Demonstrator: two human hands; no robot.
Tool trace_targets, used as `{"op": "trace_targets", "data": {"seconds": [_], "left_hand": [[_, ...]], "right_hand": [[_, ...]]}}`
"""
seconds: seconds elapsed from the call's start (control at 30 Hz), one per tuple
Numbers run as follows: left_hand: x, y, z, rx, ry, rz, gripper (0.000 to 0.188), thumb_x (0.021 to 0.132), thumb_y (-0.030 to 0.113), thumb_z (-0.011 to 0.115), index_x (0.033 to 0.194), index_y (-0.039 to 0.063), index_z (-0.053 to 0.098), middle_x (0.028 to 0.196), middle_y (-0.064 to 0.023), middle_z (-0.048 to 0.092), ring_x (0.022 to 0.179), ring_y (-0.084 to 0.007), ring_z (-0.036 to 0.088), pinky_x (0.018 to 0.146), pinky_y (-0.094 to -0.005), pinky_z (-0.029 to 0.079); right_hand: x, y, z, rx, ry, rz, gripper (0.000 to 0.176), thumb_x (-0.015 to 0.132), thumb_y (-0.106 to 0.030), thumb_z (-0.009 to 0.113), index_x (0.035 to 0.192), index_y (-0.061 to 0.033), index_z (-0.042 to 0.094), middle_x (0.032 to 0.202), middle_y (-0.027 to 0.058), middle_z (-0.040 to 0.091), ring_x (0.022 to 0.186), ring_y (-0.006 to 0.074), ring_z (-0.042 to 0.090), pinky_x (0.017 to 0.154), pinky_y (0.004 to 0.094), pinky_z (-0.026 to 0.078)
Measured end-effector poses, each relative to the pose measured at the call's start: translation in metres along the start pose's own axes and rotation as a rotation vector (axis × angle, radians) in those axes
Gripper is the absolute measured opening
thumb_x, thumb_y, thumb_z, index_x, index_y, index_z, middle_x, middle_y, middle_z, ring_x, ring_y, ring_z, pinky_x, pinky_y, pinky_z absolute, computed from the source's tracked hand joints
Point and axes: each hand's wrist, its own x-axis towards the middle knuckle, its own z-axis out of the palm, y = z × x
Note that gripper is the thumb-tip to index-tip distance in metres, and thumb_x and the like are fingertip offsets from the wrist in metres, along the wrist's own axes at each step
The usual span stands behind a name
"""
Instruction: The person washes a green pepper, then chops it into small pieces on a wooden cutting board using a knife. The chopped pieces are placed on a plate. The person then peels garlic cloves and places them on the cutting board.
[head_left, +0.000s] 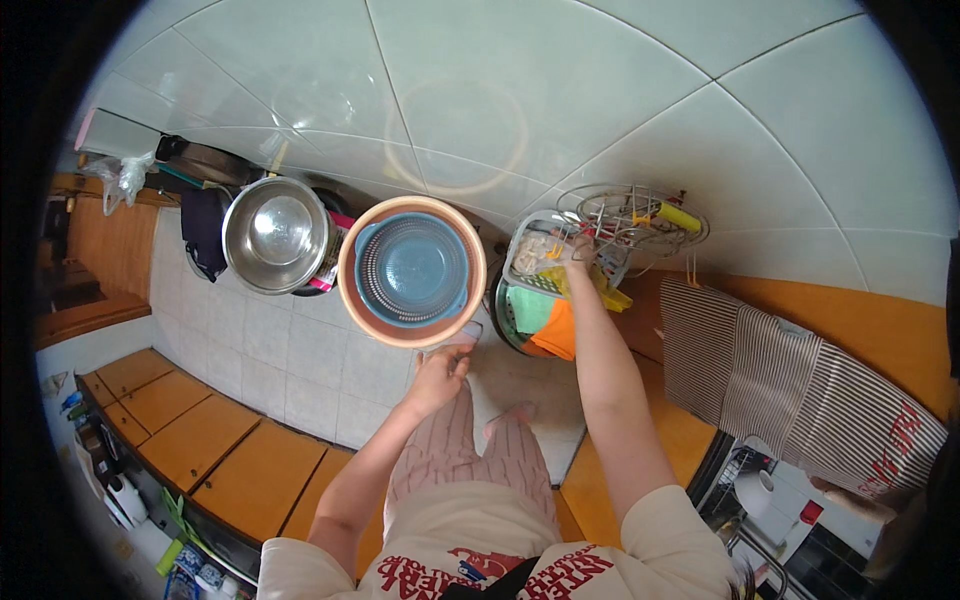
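Note:
My right hand (579, 251) reaches over a light plastic basket (541, 283) beside the wall. Its fingers are partly hidden by wire loops, so a grip cannot be made out. White bags (530, 253) and a yellow plastic bag (611, 291) lie in the basket around it. Below the basket, a green cloth (528, 309) and an orange cloth (556, 331) lie in a dark round container. My left hand (439, 380) hangs loosely bent, holding nothing visible. It is nearest to a peach-coloured basin (411, 339), inside which sits a blue colander (412, 270).
A coiled wire rack (634, 217) juts from the tiled wall above the basket. Left of the basins stand a steel bowl (276, 235) and a dark pan (208, 163). An orange-brown cabinet (259, 476) lines the lower left. A striped cloth (780, 367) hangs at right.

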Motion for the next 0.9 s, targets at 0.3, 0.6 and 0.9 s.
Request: {"op": "trace_targets", "data": {"seconds": [0.3,0.6,0.9], "left_hand": [[0.015,0.005,0.004,-0.018,0.026,0.143,0.029,0.092,0.019,0.055,0.119,0.010,0.063,0.109,-0.0075,0.068,0.102,-0.0232,0.064,0.110,-0.0522,0.021],[0.038,0.024,0.010,-0.143,0.035,0.292,0.025,0.090,0.010,0.056,0.111,0.002,0.066,0.105,-0.0141,0.068,0.097,-0.0244,0.065,0.087,-0.0326,0.048],[0.034,0.125,0.002,-0.932,-0.429,0.009,0.039,0.100,0.027,0.053,0.129,0.000,0.052,0.118,-0.0081,0.062,0.102,-0.0125,0.062,0.089,-0.0280,0.052]], "right_hand": [[-0.052,-0.010,-0.049,0.651,0.117,-0.032,0.037,0.072,-0.037,0.073,0.079,-0.0006,0.071,0.080,0.0157,0.070,0.077,0.0267,0.067,0.069,0.0402,0.051],[-0.184,-0.012,-0.168,1.485,-0.336,0.267,0.014,0.091,-0.014,0.066,0.097,-0.0018,0.064,0.087,0.0036,0.064,0.073,0.0127,0.058,0.067,0.0270,0.048],[-0.295,-0.031,-0.252,1.556,-0.456,-0.031,0.031,0.097,-0.013,0.057,0.124,0.0019,0.054,0.109,0.0054,0.062,0.089,0.0120,0.057,0.077,0.0255,0.047]]}}
